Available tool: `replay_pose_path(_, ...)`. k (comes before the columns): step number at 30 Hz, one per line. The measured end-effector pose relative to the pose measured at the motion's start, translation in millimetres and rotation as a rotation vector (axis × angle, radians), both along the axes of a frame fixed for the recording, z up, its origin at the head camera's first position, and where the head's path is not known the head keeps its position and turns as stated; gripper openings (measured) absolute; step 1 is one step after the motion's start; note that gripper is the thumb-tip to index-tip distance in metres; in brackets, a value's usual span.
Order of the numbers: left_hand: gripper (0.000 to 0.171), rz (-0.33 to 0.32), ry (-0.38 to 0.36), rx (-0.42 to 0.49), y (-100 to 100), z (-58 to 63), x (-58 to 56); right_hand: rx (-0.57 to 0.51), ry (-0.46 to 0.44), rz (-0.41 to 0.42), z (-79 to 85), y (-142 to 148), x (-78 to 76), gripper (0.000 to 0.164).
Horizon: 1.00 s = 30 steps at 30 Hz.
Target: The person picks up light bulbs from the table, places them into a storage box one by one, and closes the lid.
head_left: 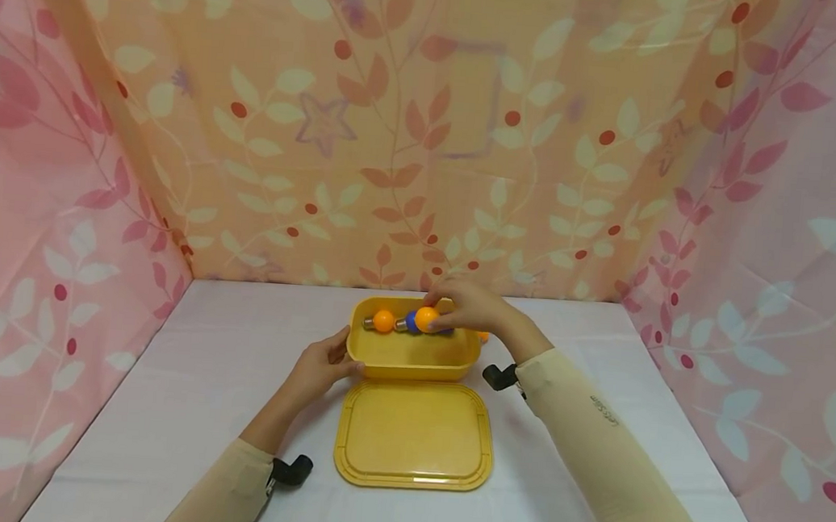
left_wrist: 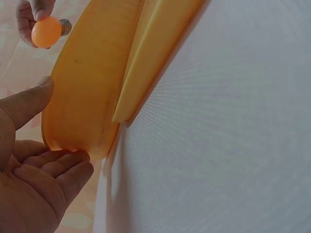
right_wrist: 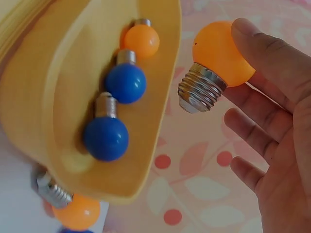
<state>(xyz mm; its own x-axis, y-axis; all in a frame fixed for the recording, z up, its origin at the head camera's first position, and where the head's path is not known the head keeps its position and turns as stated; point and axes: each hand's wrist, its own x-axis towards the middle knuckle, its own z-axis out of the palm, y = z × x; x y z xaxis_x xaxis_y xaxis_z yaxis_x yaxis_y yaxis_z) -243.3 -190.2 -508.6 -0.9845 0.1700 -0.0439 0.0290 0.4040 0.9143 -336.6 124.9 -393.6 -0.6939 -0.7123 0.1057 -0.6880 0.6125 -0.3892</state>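
My right hand (head_left: pixel 475 305) pinches an orange light bulb (right_wrist: pixel 214 46) between thumb and fingers, above the yellow plastic box (head_left: pixel 413 371). Its metal screw base points away from the palm in the right wrist view. Inside the box lie an orange bulb (right_wrist: pixel 142 41) and two blue bulbs, one (right_wrist: pixel 125 82) in the middle and another (right_wrist: pixel 106 138) closer to the box's end. At the box's left near corner, my left hand (head_left: pixel 319 367) holds it, thumb on the near side and fingers around the left end.
In front of the box a yellow lid (head_left: pixel 415 435) lies flat on the white tabletop (head_left: pixel 237 345). Beside the box's right end sit another orange bulb (right_wrist: pixel 77 212) and a partly visible blue one (right_wrist: pixel 75 231). Patterned curtains (head_left: pixel 398 130) enclose the back and sides.
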Motion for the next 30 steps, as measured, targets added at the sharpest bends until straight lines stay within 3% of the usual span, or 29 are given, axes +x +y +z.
replay_pose_path(8, 0.091, -0.001, 0.008, 0.0, 0, 2.4, 0.8, 0.038, -0.022, 0.06, -9.6, -25, -4.0, 0.036)
replay_pose_path(16, 0.089, -0.007, 0.012, 0.027, 0, 2.9, 2.4, 0.066, -0.105, 0.076, -23.4, -48, -7.3, 0.034)
replay_pose_path(30, 0.09, -0.004, 0.017, 0.015, -1, -1.9, -0.2, 0.027, -0.234, 0.027, -49.6, -67, -3.7, 0.028)
